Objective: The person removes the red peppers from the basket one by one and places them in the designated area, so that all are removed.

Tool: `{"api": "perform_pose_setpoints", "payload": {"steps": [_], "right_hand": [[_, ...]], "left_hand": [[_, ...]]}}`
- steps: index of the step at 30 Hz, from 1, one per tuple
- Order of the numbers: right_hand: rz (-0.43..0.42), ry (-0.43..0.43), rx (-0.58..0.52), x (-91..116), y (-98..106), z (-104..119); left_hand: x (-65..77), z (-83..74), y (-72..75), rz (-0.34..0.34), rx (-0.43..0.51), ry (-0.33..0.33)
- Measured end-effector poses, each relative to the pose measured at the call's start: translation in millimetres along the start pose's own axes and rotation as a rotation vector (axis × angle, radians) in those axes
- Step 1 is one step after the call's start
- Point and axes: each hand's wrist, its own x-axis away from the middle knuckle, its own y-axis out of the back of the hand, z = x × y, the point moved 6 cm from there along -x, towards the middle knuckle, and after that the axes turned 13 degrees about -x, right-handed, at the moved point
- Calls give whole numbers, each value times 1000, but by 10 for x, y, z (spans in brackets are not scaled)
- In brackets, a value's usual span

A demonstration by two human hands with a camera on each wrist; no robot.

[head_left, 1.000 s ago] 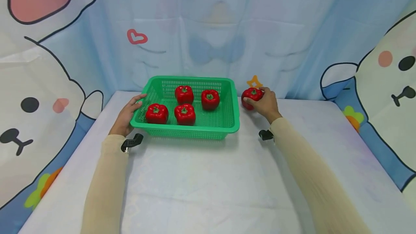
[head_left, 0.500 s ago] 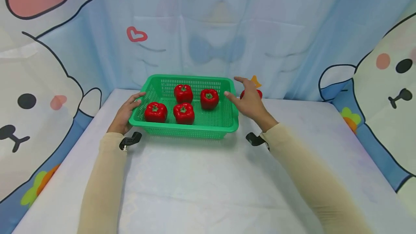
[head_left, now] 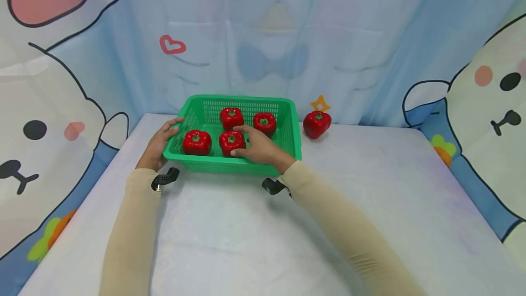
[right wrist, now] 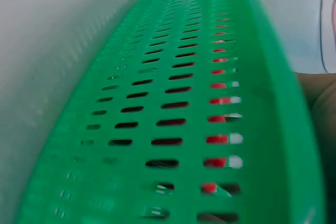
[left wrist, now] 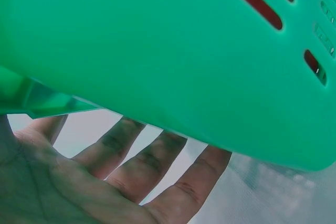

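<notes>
A green plastic basket (head_left: 279, 150) stands on the table with several glossy red bell peppers inside, one of them at the front left (head_left: 197, 143). My left hand (head_left: 156, 147) rests at the basket's left end, its fairly straight fingers (left wrist: 152, 169) against the edge. With thumb and fingers to either side, my right hand (head_left: 263, 147) holds the front middle bell pepper (head_left: 231, 143), which sits in the basket. The right wrist view shows mostly the perforated basket wall (right wrist: 173, 93), hiding the fingertips. Another bell pepper (head_left: 316, 124) stands on the table to the right of the basket.
A white cloth covers the table (head_left: 246, 232). Behind it hangs a pale blue printed curtain (head_left: 271, 22), close to the basket's far rim. Small black wrist cameras (head_left: 165, 179) sit at both sleeves.
My right hand let go of the bell pepper on the table and moved left over the basket's right rim to the front middle pepper. My left hand stayed at the basket's left end.
</notes>
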Motion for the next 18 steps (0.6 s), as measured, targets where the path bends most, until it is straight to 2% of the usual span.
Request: {"api": "perform_pose_setpoints", "payload": {"steps": [9,18], "right_hand": [[-28,-21,120,-233,-77,-31],[-89,-6,157,-275,-50,-90]], "left_hand": [[-13,15,16,-6,0,-1],[-25,23,8,-9,-9,-1]]}}
